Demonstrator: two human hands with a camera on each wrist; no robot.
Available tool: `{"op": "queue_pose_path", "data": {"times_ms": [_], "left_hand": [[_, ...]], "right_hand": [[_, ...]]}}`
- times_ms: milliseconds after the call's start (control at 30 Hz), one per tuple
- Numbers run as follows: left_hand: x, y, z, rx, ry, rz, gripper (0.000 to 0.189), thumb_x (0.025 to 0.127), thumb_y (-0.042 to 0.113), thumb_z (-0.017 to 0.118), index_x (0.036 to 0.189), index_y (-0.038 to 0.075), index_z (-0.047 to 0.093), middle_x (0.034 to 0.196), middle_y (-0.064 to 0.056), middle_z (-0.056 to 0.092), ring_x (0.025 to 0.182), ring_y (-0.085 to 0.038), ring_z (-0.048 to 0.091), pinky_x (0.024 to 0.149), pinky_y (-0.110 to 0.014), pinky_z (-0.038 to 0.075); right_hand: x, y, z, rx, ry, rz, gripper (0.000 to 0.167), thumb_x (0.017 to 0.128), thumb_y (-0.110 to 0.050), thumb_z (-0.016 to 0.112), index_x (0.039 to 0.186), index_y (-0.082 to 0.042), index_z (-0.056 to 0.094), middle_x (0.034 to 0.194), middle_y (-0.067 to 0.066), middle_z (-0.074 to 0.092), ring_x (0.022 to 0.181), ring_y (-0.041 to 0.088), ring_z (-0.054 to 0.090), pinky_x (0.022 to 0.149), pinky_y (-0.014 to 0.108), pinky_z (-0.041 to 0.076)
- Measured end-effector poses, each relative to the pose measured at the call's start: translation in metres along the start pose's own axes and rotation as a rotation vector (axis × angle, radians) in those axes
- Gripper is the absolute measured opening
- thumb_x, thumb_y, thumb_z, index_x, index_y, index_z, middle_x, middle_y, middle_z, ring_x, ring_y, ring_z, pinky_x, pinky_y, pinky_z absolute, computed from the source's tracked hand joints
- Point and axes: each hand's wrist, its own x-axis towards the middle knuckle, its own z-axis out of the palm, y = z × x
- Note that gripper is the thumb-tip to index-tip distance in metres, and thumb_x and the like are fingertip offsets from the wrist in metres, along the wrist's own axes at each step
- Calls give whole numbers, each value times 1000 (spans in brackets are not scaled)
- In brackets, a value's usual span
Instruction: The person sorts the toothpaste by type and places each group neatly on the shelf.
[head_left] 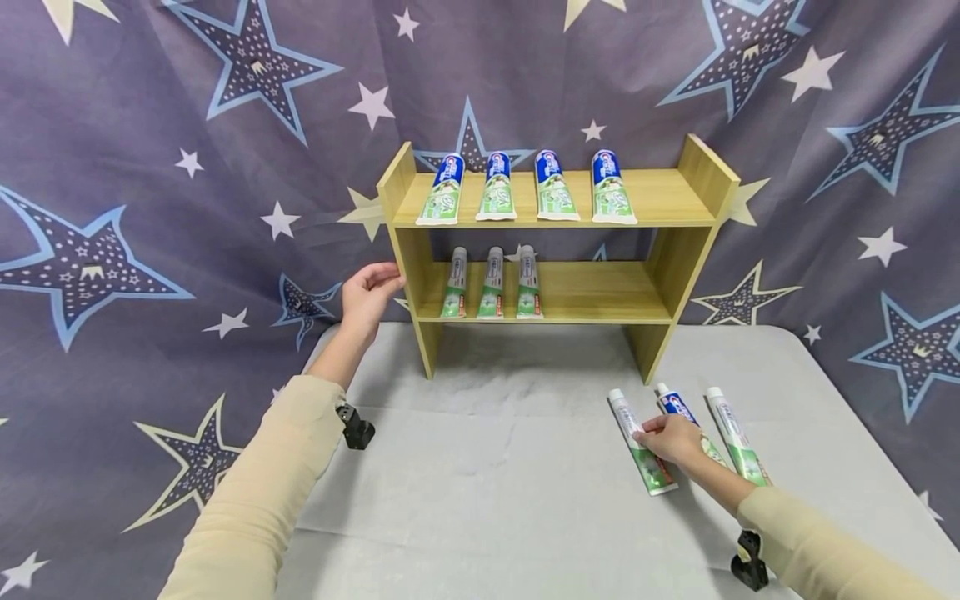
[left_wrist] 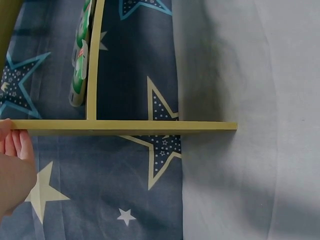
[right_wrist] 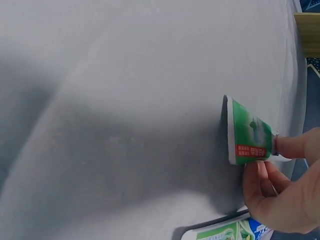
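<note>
My left hand (head_left: 367, 293) touches the outer face and front edge of the left side panel (left_wrist: 165, 127) of a two-tier wooden shelf (head_left: 600, 317). Its fingers are fairly straight, with nothing else in them. Down on the table at the right, my right hand (head_left: 675, 440) pinches a green and white toothpaste tube (right_wrist: 250, 131), thumb on one side and fingers on the other. Right beside it, a blue-capped-end toothpaste tube (head_left: 677, 403) is partly hidden under the hand. Farther right lies another green and white toothpaste tube (head_left: 738, 437).
On the upper tier lie several blue and green toothpaste tubes (head_left: 495, 187). Three grey and green tubes (head_left: 492, 283) occupy the left part of the lower tier. A pale cloth covers the table (head_left: 480, 467), and a star-patterned curtain (head_left: 187, 333) hangs behind.
</note>
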Motion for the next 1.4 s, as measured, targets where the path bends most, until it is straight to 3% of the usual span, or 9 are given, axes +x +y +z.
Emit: {"op": "queue_pose_path", "data": {"times_ms": [200,400,800,1200,1400], "left_hand": [[-1,0,1,5,-3,1,25,83,-2,69,108,-3,62,78,19,63,80,0,60,75,-10,51],[-1,1,1,-1,-7,-4,25,84,-1,69,107,-2,63,78,19,64,80,0,61,75,-10,52],[-3,2,0,-34,-7,-12,20,84,-2,68,103,1,63,78,17,64,80,-1,60,73,-9,51],[-1,-1,0,-30,5,-22,21,83,-2,68,86,19,62,80,14,65,82,-2,61,75,-11,52],[-1,0,-1,-47,-4,-31,19,83,-2,68,89,15,63,79,15,65,81,-1,61,75,-11,52]], "right_hand": [[0,-3,0,6,-29,29,28,79,-22,74,91,3,70,78,13,71,67,18,60,57,26,41],[2,-4,1,98,-56,38,31,77,-20,77,91,6,69,78,14,70,65,16,59,56,25,44],[3,-9,8,236,-102,170,34,79,-20,75,98,6,66,85,14,68,66,12,58,55,22,48],[-6,-28,10,500,-289,228,46,82,-13,72,117,13,58,69,-5,63,61,5,54,59,20,52],[-6,-38,10,550,-367,256,45,84,-15,72,118,11,58,70,-4,64,62,5,56,61,20,52]]}}
